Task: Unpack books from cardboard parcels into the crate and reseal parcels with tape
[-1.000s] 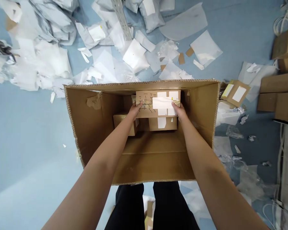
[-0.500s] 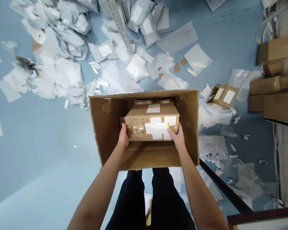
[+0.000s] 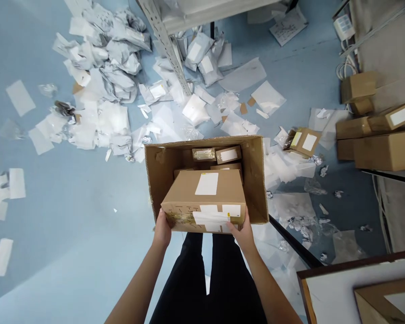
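Observation:
Between my two hands is a taped cardboard box (image 3: 178,191) with white labels and dark handwriting on its near side. My left hand (image 3: 162,229) grips its left end, and my right hand (image 3: 243,231) clasps the right end with the thumb on the labelled side. The held box is tilted at the near rim of a large open carton (image 3: 256,180). Deeper in that carton lie smaller boxes, among them a taped one (image 3: 203,155) and a white-labelled one (image 3: 228,155). The held box hides the near part of the carton's inside.
Grey mailer bags (image 3: 118,58) and loose paper litter the blue floor ahead. A metal shelf post (image 3: 170,49) stands beyond the carton. Brown boxes (image 3: 371,148) are stacked at right; a dark-edged table (image 3: 330,288) juts in at lower right.
Both hands have brought the labelled box up and toward me, from inside the large carton to its near rim. Smaller boxes beneath are now visible. The view has shifted too.

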Tool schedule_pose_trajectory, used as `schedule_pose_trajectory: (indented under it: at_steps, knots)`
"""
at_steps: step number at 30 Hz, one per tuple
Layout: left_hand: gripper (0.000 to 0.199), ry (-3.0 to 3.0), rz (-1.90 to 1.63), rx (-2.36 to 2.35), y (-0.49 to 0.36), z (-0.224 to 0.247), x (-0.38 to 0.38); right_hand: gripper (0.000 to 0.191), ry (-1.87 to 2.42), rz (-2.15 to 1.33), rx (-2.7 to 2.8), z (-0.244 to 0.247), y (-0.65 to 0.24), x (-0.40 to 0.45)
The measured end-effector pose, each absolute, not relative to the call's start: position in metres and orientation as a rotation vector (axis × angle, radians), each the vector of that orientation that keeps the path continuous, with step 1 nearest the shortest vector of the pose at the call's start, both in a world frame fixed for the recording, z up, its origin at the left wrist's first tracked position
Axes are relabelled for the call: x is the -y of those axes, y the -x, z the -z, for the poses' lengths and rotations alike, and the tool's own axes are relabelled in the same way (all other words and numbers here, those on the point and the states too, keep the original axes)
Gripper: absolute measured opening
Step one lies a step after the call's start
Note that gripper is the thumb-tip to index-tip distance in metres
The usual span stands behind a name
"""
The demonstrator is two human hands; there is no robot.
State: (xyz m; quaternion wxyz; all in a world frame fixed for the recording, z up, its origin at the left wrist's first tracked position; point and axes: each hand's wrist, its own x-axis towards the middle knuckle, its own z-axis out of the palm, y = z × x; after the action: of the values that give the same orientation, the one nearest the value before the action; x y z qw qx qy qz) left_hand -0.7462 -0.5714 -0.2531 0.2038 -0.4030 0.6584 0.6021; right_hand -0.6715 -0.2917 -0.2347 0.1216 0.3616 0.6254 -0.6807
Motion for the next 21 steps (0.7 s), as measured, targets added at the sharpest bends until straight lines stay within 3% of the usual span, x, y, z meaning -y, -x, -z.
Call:
schedule_pose_trajectory:
  at_steps: [12, 21]
  knots:
    - [0.060, 1.378, -1.665, -1.832, 0.723, 0.160, 0.648, 0.102, -0.657, 1.747, -2.135, 0.145, 0.635, 0.359]
    - [0.053, 1.386, -1.679, -1.824, 0.718, 0.097, 0.649, 0.099, -0.605, 1.784, -2.156, 0.101, 0.628, 0.357]
